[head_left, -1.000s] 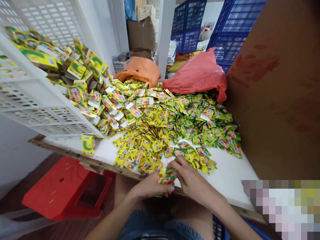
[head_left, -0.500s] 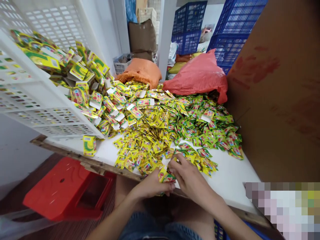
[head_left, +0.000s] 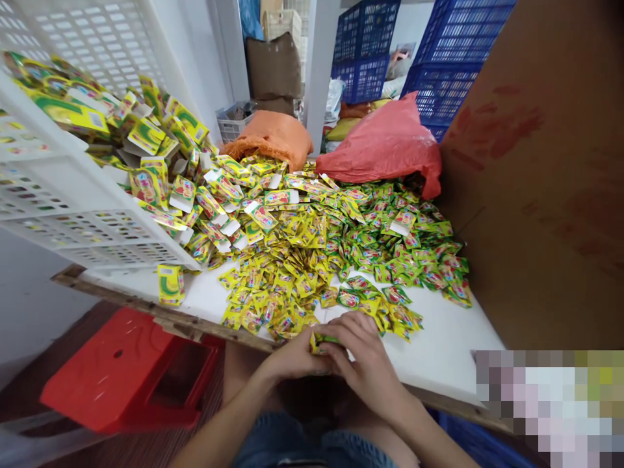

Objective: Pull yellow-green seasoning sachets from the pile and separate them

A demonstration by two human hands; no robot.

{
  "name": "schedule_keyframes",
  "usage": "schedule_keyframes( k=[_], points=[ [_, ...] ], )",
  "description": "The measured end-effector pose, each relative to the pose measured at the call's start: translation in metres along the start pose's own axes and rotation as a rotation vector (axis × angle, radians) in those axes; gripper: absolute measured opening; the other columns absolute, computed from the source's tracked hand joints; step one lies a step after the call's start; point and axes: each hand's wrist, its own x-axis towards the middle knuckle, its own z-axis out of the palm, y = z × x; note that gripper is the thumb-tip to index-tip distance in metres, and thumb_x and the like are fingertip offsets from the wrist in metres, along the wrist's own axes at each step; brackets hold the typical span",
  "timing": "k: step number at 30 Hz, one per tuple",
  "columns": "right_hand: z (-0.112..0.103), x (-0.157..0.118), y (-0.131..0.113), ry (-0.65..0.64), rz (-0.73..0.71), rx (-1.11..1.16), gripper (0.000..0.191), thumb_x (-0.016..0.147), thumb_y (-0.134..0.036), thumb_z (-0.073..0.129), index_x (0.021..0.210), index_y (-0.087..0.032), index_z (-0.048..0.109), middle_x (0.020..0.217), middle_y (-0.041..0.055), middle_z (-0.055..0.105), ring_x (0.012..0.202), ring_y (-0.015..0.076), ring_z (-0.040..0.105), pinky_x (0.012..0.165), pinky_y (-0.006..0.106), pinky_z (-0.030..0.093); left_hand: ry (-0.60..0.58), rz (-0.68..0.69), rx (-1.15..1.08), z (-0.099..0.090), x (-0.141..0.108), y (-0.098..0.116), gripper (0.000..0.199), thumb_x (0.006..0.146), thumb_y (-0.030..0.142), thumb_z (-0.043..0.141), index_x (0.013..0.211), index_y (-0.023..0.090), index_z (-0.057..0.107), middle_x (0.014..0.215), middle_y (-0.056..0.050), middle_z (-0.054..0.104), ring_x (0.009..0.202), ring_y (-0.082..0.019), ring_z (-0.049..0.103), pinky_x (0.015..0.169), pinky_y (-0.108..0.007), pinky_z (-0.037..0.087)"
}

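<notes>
Fingers [head_left: 351, 330] of left hand [head_left: 291, 356] and right hand [head_left: 369, 354] pinching packet [head_left: 316, 342] at worktop [head_left: 441, 351] edge; yellow-green heap [head_left: 292, 263] beyond

Down below the left part of the surface's [head_left: 439, 351] near edge, there's a red stool [head_left: 92, 377], and at the right edge a big cardboard box [head_left: 526, 195] towers, red smudges across its side! Along the back edge slump an orange sack [head_left: 273, 133] and a red bag [head_left: 385, 146], with blue crates [head_left: 441, 91] stacked high beyond.
</notes>
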Motion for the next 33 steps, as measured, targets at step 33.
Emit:
schedule_keyframes(
  k=[33],
  points=[
    [0.063,-0.041,0.037,0.209,0.213,0.231,0.023,0.089,-0.018,0.045,0.109,-0.023,0.054,0.101,0.0077,0.06,0.098,0.021,0.056,0.08,0.037,0.049,0.471,0.326,0.314,-0.005,-0.006,-0.041,0.028,0.075,0.025,0.064,0.098,0.02,0.048,0.104,-0.006,0.058,0.096,-0.019,0.056,0.083,-0.032,0.045]
  ],
)
